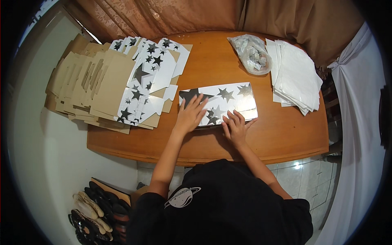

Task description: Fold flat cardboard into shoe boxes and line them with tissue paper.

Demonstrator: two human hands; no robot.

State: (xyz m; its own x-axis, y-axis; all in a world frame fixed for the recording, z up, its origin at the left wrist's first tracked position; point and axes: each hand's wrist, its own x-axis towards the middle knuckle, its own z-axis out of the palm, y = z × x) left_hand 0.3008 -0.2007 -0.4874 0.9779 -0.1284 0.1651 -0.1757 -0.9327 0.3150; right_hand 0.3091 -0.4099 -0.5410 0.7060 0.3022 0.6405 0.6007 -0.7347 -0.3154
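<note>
A white cardboard box [241, 99] printed with black and grey stars lies lengthwise on the wooden table, its lid down. Flat on the left part of the lid rests my left hand [192, 113], fingers spread over a large dark star. My right hand [237, 127] is at the near edge toward the right, its fingertips on the lid and its thumb stretched out to the side. Neither hand grips anything. The box's near side is mostly hidden below the lid and behind my hands.
Flat cardboard box blanks [112, 83], brown and star-printed, are stacked at the table's left. A clear plastic bag [252, 53] with small items sits at the back right beside white sheets [295, 77]. Several shoes [96, 208] lie at lower left. Curtains [171, 16] hang behind the table.
</note>
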